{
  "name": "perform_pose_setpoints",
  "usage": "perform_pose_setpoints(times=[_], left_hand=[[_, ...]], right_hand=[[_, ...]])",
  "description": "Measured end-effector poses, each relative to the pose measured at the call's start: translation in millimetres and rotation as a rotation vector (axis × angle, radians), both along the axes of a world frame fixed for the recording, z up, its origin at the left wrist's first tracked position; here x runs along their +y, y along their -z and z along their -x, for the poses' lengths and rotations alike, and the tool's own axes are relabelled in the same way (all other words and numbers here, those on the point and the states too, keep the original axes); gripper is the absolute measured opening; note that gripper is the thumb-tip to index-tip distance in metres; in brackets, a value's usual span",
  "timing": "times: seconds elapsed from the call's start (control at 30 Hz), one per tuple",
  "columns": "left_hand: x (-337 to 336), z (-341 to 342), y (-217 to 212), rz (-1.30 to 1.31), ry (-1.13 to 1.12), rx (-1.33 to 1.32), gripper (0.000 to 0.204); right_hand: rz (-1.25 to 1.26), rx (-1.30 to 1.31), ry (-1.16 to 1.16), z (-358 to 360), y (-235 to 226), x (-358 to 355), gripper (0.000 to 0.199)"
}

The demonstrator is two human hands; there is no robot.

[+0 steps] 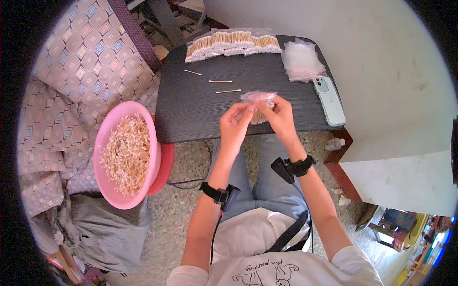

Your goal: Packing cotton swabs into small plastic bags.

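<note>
Resting between both hands (257,119), bag (258,97)

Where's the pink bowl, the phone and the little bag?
Round pink plastic bowl (106,125), head view, on its left rim.
Pale green phone (330,102), head view, mid-back.
Small clear plastic bag (258,97), head view, top edge.

A small clear plastic bag (259,98), seemingly part-filled with wooden cotton swabs (260,116), is held upright above the dark table's (191,114) front edge.
</note>
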State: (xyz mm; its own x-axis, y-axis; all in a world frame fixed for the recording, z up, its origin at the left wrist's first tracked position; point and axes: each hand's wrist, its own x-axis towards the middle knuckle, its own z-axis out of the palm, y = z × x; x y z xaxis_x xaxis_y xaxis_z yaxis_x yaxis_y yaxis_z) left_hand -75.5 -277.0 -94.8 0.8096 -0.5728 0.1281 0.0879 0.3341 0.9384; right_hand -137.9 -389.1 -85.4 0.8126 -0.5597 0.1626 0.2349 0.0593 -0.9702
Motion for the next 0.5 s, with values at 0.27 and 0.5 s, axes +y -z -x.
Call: perform_pose_setpoints(times=[0.27, 0.5], left_hand=[[-2.3, 1.2, 3.9, 0.009, 0.050, 0.093, 0.010], [4.0, 4.0, 11.6, -0.004, 0.178, -0.051, 0.024]], right_hand=[[-0.076, -0.068, -0.096, 4.2, -10.9, 3.9, 0.022], [-0.043, 0.009, -0.161, 8.6, -4.5, -2.3, 0.029]])
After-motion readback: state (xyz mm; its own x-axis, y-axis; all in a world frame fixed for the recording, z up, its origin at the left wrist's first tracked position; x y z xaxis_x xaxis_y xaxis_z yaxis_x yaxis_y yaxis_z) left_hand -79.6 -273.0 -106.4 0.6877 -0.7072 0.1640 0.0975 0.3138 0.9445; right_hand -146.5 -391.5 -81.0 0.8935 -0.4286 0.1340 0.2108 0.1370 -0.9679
